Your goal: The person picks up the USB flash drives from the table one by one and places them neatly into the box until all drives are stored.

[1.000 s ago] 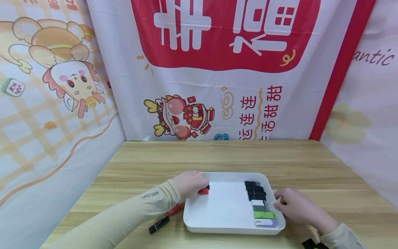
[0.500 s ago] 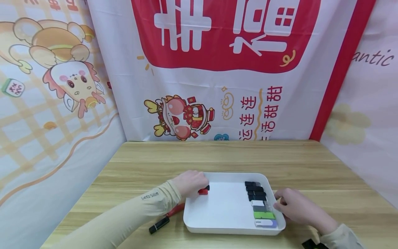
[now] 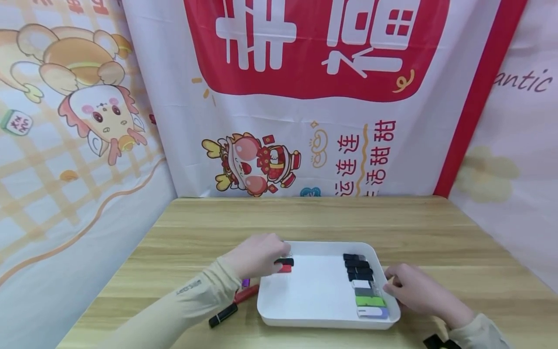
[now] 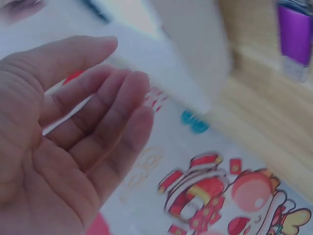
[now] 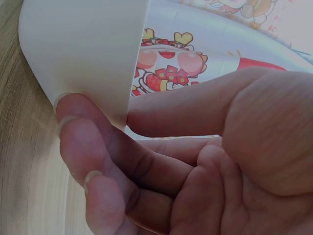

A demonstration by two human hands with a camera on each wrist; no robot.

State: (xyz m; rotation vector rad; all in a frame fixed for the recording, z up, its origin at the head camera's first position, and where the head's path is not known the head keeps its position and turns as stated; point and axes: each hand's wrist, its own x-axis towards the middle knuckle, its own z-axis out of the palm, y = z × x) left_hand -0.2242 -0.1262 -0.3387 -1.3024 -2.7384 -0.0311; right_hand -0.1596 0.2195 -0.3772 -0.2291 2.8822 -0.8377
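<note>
A white tray lies on the wooden table between my hands. Over its far left corner hovers my left hand; the left wrist view shows its fingers loosely bent with nothing held. Just below those fingers, a black oblong piece and a red oblong piece lie side by side inside the tray. My right hand grips the tray's right wall, thumb at the rim and fingers against the outside, as the right wrist view shows.
Along the tray's right side runs a column of several small oblong pieces, including a green one. Left of the tray, a red piece, a black piece and a purple piece lie on the table.
My left hand has let go of the black piece in the tray's far left corner and lifted slightly up and left. The right hand and tray have not moved.
</note>
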